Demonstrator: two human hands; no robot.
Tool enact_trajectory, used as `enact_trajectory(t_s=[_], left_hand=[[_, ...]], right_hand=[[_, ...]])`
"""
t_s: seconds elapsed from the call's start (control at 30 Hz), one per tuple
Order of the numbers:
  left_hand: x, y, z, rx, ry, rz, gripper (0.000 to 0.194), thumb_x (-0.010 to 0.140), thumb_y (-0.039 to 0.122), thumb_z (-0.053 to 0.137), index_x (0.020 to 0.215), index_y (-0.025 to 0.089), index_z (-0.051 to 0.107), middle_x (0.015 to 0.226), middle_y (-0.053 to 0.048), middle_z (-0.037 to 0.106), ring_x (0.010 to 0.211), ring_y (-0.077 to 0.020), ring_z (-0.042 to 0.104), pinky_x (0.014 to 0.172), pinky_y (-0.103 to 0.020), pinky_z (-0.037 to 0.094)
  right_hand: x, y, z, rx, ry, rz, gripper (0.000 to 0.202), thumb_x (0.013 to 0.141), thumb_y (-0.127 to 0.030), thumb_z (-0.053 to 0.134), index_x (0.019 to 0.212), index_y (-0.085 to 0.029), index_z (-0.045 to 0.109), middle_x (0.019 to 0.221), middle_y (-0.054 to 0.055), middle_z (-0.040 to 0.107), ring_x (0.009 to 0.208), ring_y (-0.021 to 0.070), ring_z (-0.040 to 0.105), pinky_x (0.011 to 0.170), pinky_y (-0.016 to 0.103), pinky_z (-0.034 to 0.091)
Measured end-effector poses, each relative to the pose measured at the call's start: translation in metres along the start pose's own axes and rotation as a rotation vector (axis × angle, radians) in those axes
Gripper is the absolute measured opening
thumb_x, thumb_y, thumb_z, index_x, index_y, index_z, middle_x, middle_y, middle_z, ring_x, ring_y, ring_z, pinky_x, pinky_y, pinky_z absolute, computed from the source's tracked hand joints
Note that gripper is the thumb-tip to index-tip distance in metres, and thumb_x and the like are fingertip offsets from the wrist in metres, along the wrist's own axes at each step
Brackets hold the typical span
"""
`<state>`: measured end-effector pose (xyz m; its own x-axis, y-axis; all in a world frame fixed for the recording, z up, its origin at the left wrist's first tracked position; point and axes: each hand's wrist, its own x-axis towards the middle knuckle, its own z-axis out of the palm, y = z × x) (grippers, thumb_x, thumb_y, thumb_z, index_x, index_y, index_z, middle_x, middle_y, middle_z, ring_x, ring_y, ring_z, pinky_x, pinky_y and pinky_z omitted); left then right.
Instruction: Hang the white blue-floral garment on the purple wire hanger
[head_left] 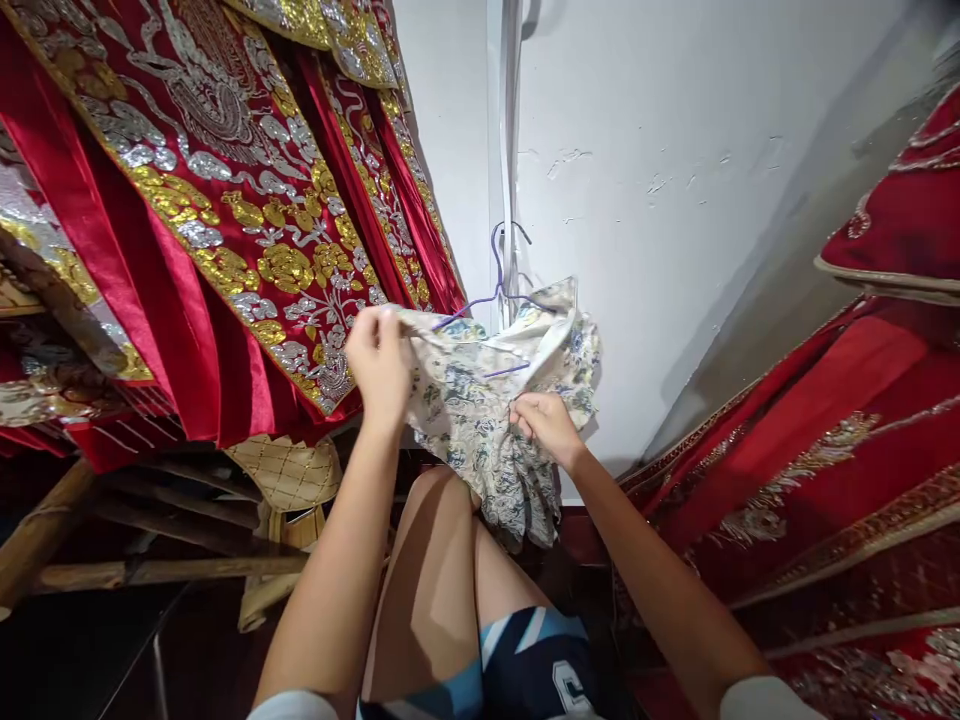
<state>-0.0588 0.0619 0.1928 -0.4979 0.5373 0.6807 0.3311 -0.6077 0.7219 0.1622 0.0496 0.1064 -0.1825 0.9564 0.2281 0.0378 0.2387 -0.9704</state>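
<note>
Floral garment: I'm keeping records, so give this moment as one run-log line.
floral garment: on purple hanger | left hand: holds upper edge | right hand: pinches front

"How does the left hand (pixel 381 362) look?"

"Curled into a grip, fingers folded in, a little blurred. The left wrist (pixel 385 422) sits right below that grip, the left forearm (pixel 337 560) rising steeply to it."

"And the right hand (pixel 546 420)?"

"Lower than the left grip and apart from it, thumb and fingertips pinched together. The right wrist (pixel 576 456) lies below and right of the pinch, the right forearm (pixel 652 560) slanting up toward it."
</note>
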Motion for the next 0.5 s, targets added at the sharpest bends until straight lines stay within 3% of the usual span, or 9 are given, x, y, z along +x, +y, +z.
enact_trajectory(t_s=[0.07, 0.13, 0.2, 0.27, 0.4, 0.5], left_hand=[[0.007, -0.029, -0.015, -0.055, 0.074, -0.146, 0.023, 0.097, 0.025, 0.049, 0.076, 0.017, 0.052, 0.072, 0.000, 0.056, 0.069, -0.0115, 0.051, 0.071, -0.026, 0.045], [-0.001, -0.055, -0.024, -0.185, 0.108, -0.403, 0.025, 0.097, 0.023, 0.046, 0.072, 0.019, 0.048, 0.064, 0.000, 0.054, 0.064, -0.0133, 0.053, 0.068, -0.028, 0.047], [-0.024, -0.073, -0.024, -0.382, 0.155, -0.748, 0.023, 0.093, 0.020, 0.049, 0.070, 0.019, 0.049, 0.061, -0.002, 0.056, 0.067, -0.0165, 0.059, 0.070, -0.031, 0.050], [-0.057, -0.082, -0.018, -0.483, 0.170, -0.946, 0.020, 0.090, 0.018, 0.050, 0.070, 0.018, 0.052, 0.061, -0.003, 0.058, 0.068, -0.0179, 0.062, 0.071, -0.032, 0.052], [-0.121, -0.078, -0.003, -0.559, 0.135, -1.043, 0.018, 0.085, 0.017, 0.054, 0.067, 0.017, 0.053, 0.062, -0.002, 0.058, 0.065, -0.0143, 0.061, 0.071, -0.027, 0.052], [-0.148, -0.057, 0.005, -0.710, 0.049, -1.029, 0.011, 0.082, 0.021, 0.061, 0.073, 0.017, 0.057, 0.073, -0.002, 0.060, 0.072, -0.0126, 0.062, 0.076, -0.024, 0.051]], right_hand=[[-0.014, 0.006, 0.002, 0.088, -0.064, 0.026, 0.022, 0.073, -0.030, 0.055, 0.055, -0.018, 0.060, 0.039, -0.005, 0.046, 0.039, 0.0088, 0.038, 0.044, 0.023, 0.027], [-0.026, 0.006, 0.007, 0.133, -0.104, 0.028, 0.020, 0.072, -0.027, 0.054, 0.056, -0.018, 0.060, 0.040, -0.005, 0.046, 0.039, 0.0088, 0.038, 0.044, 0.023, 0.027], [-0.038, 0.003, 0.013, 0.158, -0.126, 0.020, 0.019, 0.072, -0.024, 0.051, 0.057, -0.019, 0.061, 0.041, -0.005, 0.048, 0.040, 0.0089, 0.040, 0.045, 0.023, 0.027], [-0.050, 0.003, 0.019, 0.183, -0.142, 0.006, 0.021, 0.073, -0.023, 0.050, 0.057, -0.019, 0.061, 0.043, -0.004, 0.049, 0.041, 0.0091, 0.041, 0.045, 0.022, 0.028], [-0.082, 0.022, 0.022, 0.219, -0.168, 0.031, 0.024, 0.077, -0.024, 0.050, 0.056, -0.019, 0.061, 0.043, -0.003, 0.049, 0.040, 0.0095, 0.040, 0.045, 0.023, 0.028], [-0.100, 0.043, 0.015, 0.158, -0.130, 0.109, 0.033, 0.082, -0.031, 0.053, 0.051, -0.020, 0.054, 0.042, -0.004, 0.042, 0.040, 0.0095, 0.036, 0.046, 0.025, 0.027]])
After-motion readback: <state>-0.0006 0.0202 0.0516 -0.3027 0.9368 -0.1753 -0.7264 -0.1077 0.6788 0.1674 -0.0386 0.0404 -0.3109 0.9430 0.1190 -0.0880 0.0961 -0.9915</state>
